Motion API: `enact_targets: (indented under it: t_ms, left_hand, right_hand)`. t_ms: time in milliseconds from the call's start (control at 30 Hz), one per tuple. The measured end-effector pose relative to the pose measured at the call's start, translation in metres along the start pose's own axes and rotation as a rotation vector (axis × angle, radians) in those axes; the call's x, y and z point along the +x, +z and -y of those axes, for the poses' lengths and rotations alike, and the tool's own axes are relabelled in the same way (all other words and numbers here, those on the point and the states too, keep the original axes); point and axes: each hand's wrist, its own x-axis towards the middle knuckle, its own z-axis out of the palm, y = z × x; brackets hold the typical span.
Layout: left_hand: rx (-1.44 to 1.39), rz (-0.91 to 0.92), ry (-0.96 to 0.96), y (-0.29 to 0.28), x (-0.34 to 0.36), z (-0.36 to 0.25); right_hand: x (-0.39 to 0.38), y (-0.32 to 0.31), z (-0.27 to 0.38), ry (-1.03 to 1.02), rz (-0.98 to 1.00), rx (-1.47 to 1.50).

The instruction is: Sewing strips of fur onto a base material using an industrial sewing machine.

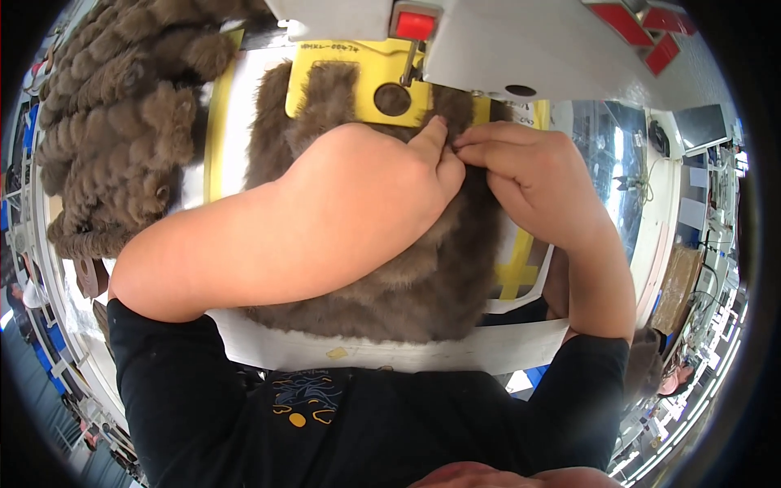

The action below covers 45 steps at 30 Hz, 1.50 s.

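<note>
A dark brown fur piece lies spread over the work surface under both my arms. My left hand rests on it, its index finger stretched forward onto the fur and the other fingers curled in against it. Close by on the right, my right hand pinches the fur between thumb and fingertips. The fingertips of both hands nearly meet. Just beyond them sits a yellow template plate with a round hole and a cutout where fur shows. Over the plate hangs the metal needle and foot part of a white sewing machine.
A heap of ruffled brown fur lies at the left. The machine head, with a red-lit button, hangs low at the far side. Yellow tape and a clear plastic sheet lie at the right. A white table edge runs before me.
</note>
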Motion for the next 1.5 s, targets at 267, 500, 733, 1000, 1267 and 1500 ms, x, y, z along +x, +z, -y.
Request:
enact_targets:
  t_ms: [267, 500, 733, 1000, 1267, 1500]
  left_hand:
    - [-0.090, -0.043, 0.007, 0.005, 0.005, -0.001]
    - [-0.141, 0.001, -0.009, -0.003, -0.001, 0.006]
    - [-0.075, 0.017, -0.013, -0.003, -0.001, 0.005]
    - [-0.016, 0.022, 0.009, -0.013, -0.005, 0.003]
    - [-0.480, 0.273, 0.062, -0.053, -0.007, -0.025]
    - [-0.517, -0.034, 0.045, -0.017, 0.000, -0.057]
  right_hand:
    - [-0.003, -0.007, 0.000, 0.016, 0.017, -0.092]
    - [-0.003, -0.002, 0.001, 0.011, -0.002, -0.044]
    - [-0.003, 0.002, -0.002, -0.028, -0.030, -0.101]
    - [-0.008, 0.007, -0.010, -0.105, -0.104, -0.135]
    - [-0.018, -0.006, -0.018, -0.115, -0.099, -0.271]
    - [-0.043, -0.045, -0.018, 0.185, 0.068, -0.313]
